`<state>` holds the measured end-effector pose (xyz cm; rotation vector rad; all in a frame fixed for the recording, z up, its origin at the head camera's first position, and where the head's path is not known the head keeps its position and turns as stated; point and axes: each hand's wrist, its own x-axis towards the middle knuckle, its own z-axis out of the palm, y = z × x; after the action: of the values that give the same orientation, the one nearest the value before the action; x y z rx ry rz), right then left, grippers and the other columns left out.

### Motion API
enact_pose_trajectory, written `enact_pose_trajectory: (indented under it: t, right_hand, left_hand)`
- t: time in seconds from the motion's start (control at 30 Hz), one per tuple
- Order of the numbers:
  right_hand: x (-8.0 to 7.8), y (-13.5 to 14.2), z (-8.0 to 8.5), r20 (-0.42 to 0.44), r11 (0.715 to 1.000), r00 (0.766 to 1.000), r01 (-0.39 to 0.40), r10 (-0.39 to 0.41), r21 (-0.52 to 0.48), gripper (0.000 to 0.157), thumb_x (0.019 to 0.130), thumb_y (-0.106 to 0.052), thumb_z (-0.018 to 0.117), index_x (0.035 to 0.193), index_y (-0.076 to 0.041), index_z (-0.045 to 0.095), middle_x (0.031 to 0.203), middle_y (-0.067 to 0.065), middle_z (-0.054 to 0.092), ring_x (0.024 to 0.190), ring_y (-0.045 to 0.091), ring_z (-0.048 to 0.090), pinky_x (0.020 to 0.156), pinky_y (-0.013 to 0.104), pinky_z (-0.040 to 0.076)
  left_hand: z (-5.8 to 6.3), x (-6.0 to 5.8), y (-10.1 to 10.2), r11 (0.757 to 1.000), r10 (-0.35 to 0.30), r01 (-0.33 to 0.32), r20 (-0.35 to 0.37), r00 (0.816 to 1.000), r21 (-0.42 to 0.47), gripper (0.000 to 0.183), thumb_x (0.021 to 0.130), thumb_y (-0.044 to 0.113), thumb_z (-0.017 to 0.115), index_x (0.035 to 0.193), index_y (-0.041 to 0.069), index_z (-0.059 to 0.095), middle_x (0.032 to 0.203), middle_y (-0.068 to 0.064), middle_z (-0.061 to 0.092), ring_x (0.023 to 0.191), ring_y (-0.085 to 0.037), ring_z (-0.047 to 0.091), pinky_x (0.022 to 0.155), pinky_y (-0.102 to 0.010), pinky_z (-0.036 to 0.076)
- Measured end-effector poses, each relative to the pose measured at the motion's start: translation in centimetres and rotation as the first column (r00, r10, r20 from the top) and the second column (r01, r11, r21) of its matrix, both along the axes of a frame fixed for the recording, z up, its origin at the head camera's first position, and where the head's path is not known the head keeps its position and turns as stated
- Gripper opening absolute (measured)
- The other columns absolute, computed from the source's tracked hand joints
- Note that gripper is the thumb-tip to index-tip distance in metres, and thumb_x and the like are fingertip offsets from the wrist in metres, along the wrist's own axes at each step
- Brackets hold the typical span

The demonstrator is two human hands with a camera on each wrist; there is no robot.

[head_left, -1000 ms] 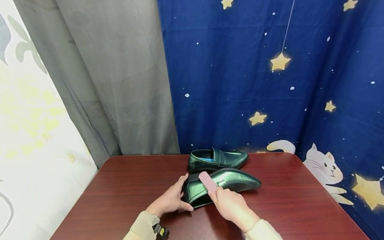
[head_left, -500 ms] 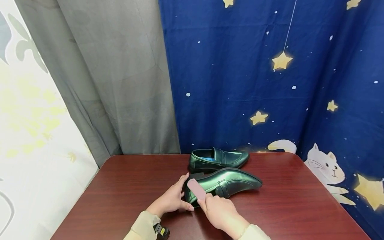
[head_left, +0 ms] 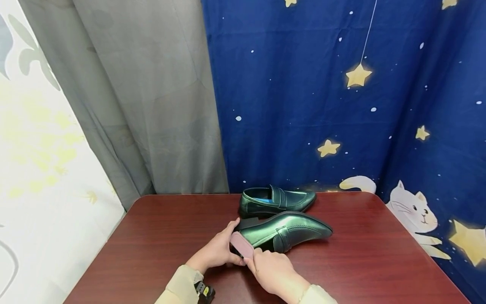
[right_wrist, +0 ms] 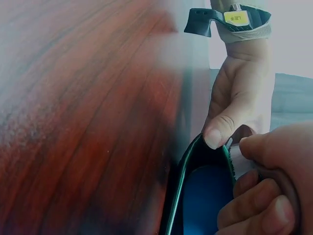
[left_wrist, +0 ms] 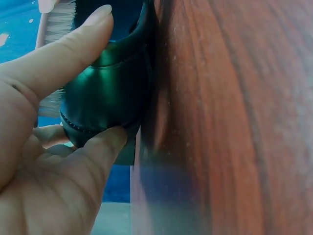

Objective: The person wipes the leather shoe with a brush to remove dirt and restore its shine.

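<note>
A shiny green loafer (head_left: 265, 232) lies on its side on the table, toe to the right and opening toward me. My left hand (head_left: 218, 251) grips its heel, thumb at the opening's edge and fingers around the back, as the left wrist view shows. My right hand (head_left: 271, 270) holds a pink-backed brush (head_left: 242, 245), its pale bristles (left_wrist: 59, 22) against the shoe's side near the heel. In the right wrist view the blue insole (right_wrist: 208, 196) shows inside the shoe, and the right fingers curl around the brush handle.
The matching green loafer (head_left: 279, 200) stands upright just behind, near the far edge of the reddish-brown table (head_left: 171, 223). A grey curtain (head_left: 171, 105) and a blue starry curtain (head_left: 284, 105) hang behind the table.
The right hand has drawn the brush leftward and toward me along the shoe's side, from mid-shoe to the heel. The left hand and both shoes stay in place.
</note>
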<state>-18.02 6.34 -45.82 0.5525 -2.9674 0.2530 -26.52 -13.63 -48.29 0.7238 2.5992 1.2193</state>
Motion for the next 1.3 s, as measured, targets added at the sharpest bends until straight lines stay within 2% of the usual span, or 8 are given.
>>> enact_pose_trajectory:
  t: [0.2,0.3,0.43,0.6,0.77,0.97,1.13,1.3]
  right_hand:
    - [-0.09,0.06,-0.33,-0.02,1.0,1.0,-0.024,0.024,-0.008,0.045,0.104,-0.05,0.046,0.081,-0.014,0.057,0.068,0.005,0.058,0.062,0.023,0.062,0.049,0.04,0.045]
    - [-0.11,0.08,-0.47,-0.011,0.999,1.0,-0.029,0.028,-0.026,0.043,0.104,-0.05,0.047,0.081,-0.015,0.056,0.068,0.005,0.059,0.062,0.023,0.062,0.049,0.04,0.045]
    - [-0.07,0.09,-0.43,0.019,0.998,0.999,-0.029,0.03,-0.051,0.042,0.104,-0.049,0.047,0.082,-0.016,0.057,0.071,0.005,0.06,0.065,0.023,0.062,0.051,0.041,0.046]
    - [0.11,0.12,-0.33,0.049,0.998,0.998,-0.037,0.04,-0.052,0.042,0.104,-0.05,0.045,0.083,-0.016,0.058,0.072,0.004,0.061,0.066,0.023,0.062,0.053,0.041,0.047]
    - [0.19,0.09,-0.26,0.025,0.999,0.999,-0.037,0.038,-0.014,0.043,0.104,-0.05,0.046,0.082,-0.015,0.058,0.071,0.004,0.06,0.064,0.023,0.061,0.052,0.04,0.046]
    - [-0.2,0.26,0.16,0.01,1.0,1.0,0.001,-0.001,0.004,0.043,0.103,-0.051,0.048,0.082,-0.015,0.059,0.07,0.004,0.06,0.064,0.023,0.062,0.051,0.04,0.046]
    - [-0.44,0.4,0.43,0.029,1.0,0.999,0.018,-0.018,0.021,0.042,0.103,-0.051,0.048,0.084,-0.016,0.06,0.071,0.003,0.061,0.067,0.023,0.063,0.053,0.041,0.047]
    - [-0.62,0.55,0.47,-0.022,0.999,0.999,0.038,-0.038,0.023,0.042,0.102,-0.051,0.049,0.082,-0.016,0.06,0.068,0.003,0.061,0.064,0.024,0.063,0.051,0.041,0.046]
  left_hand:
    - [0.06,-0.08,0.01,1.0,-0.011,0.01,-0.04,0.999,-0.028,0.126,0.064,0.025,0.097,0.161,0.007,0.019,0.163,-0.016,0.031,0.131,-0.026,0.049,0.103,-0.043,0.046]
    - [0.03,-0.15,-0.01,0.999,-0.016,0.015,-0.044,0.999,-0.032,0.125,0.065,0.023,0.097,0.161,0.006,0.019,0.162,-0.013,0.034,0.127,-0.024,0.05,0.097,-0.036,0.048]
    - [-0.08,-0.23,0.0,0.999,-0.019,0.018,-0.044,0.999,-0.03,0.124,0.065,0.021,0.097,0.161,0.006,0.019,0.162,-0.014,0.033,0.129,-0.024,0.049,0.096,-0.034,0.049]
    - [-0.17,-0.18,0.05,1.0,-0.014,0.013,-0.042,0.999,-0.028,0.125,0.064,0.018,0.097,0.161,0.006,0.019,0.164,-0.019,0.03,0.136,-0.029,0.046,0.104,-0.044,0.047]
    - [-0.19,-0.15,0.07,1.0,-0.013,0.012,-0.045,0.999,-0.019,0.125,0.064,0.018,0.097,0.161,0.006,0.019,0.164,-0.021,0.027,0.145,-0.033,0.04,0.113,-0.057,0.038]
    - [-0.14,0.06,-0.01,1.0,0.0,0.0,0.014,1.0,0.017,0.126,0.066,0.029,0.097,0.162,0.009,0.018,0.166,-0.025,0.02,0.149,-0.039,0.032,0.115,-0.061,0.033]
    - [-0.2,0.16,-0.11,1.0,-0.001,0.0,0.03,1.0,0.025,0.125,0.066,0.029,0.096,0.162,0.01,0.018,0.165,-0.028,0.016,0.151,-0.042,0.025,0.117,-0.063,0.029]
    - [-0.12,0.17,-0.17,0.999,-0.023,0.021,0.045,0.999,0.049,0.123,0.069,0.026,0.095,0.162,0.009,0.016,0.165,-0.03,0.012,0.151,-0.043,0.026,0.113,-0.058,0.037]
